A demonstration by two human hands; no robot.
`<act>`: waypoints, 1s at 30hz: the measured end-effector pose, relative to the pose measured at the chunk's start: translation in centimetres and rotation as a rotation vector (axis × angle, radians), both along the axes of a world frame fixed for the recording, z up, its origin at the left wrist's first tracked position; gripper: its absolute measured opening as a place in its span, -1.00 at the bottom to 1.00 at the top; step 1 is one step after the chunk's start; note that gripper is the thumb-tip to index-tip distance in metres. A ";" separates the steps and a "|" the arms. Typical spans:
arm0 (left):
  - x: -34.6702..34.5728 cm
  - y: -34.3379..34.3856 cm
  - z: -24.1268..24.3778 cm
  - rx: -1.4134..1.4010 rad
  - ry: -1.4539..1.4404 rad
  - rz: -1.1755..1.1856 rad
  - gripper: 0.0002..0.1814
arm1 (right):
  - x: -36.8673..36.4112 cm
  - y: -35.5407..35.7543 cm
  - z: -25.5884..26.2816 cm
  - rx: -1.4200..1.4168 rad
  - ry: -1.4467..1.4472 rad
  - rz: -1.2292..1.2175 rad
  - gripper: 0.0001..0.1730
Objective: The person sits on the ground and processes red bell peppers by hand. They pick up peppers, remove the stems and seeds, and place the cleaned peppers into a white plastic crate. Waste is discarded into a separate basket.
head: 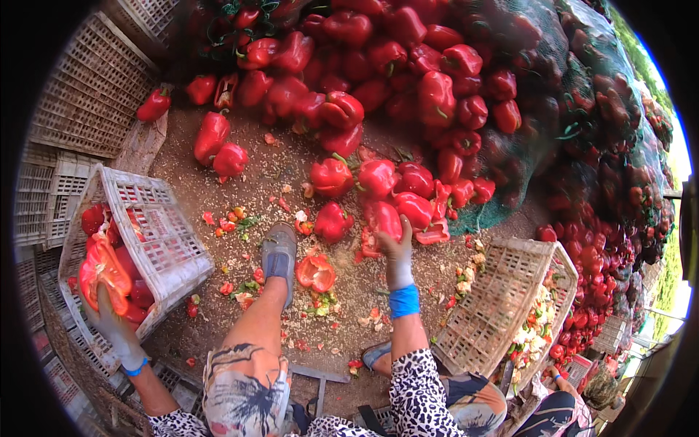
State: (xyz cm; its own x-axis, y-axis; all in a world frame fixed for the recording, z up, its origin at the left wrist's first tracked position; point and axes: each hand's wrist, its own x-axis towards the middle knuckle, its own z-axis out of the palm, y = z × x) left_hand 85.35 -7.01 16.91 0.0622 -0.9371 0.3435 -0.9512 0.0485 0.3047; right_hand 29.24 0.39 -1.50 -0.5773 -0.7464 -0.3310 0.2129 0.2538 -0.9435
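Observation:
My left hand [112, 322], in a pale glove with a blue band at the wrist, holds a cut-open red bell pepper [106, 267] at the opening of a tilted white plastic crate [175, 235] that holds more red peppers. My right hand [397, 257], gloved with a wide blue cuff, reaches to a whole red bell pepper [383, 219] at the near edge of a large pile of red peppers [349, 109]. Its thumb and fingers are at the pepper's near side; how firmly they grip is unclear. An opened pepper half [315, 272] lies on the ground between my arms.
A tilted crate [486, 306] at the right holds pale cores and scraps, with a knife [507, 377] at its rim. Green net sacks [579, 82] of peppers rise at the upper right. Stacked crates [93, 82] stand left. Another person's arm [565, 384] shows at the lower right.

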 end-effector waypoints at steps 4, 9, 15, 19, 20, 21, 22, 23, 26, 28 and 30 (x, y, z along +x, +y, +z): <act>0.5 0.5 1.0 0.182 -0.227 0.092 -0.19 | 0.6 3.5 5.7 -0.313 -1.017 0.006 -0.23; -14.3 0.9 9.0 0.281 0.399 -0.315 -0.10 | 2.5 6.3 11.6 -0.349 -1.119 0.342 -0.11; -28.0 1.9 15.2 0.768 0.425 -1.248 -0.17 | 5.5 6.2 25.0 -0.290 -0.696 0.845 0.02; -30.1 4.7 15.5 0.996 0.690 -0.993 -0.45 | 5.7 7.1 27.4 -0.300 -0.432 0.697 -0.17; -30.0 5.3 15.0 0.952 0.684 -0.908 -0.51 | 5.5 7.2 28.2 -0.224 -0.307 0.593 -0.25; -29.7 5.8 13.8 0.897 0.723 -0.823 -0.52 | 6.3 7.4 28.7 -0.135 -0.056 0.367 -0.23; -30.1 6.4 12.6 0.849 0.767 -0.759 -0.54 | 6.3 8.3 29.4 -0.161 0.164 0.286 -0.20; -30.3 6.9 11.9 0.800 0.811 -0.694 -0.55 | 6.4 9.1 30.1 -0.185 0.382 0.203 -0.17; -32.4 10.0 9.7 0.655 0.823 -0.608 -0.50 | 8.8 11.8 30.6 0.067 0.798 0.258 -0.02; -32.7 12.1 7.6 0.604 0.860 -0.608 -0.50 | 10.1 12.2 27.3 0.058 0.653 0.168 -0.04; -33.2 14.1 7.1 0.646 0.860 -0.567 -0.50 | 9.9 12.9 26.0 0.140 0.704 0.161 -0.26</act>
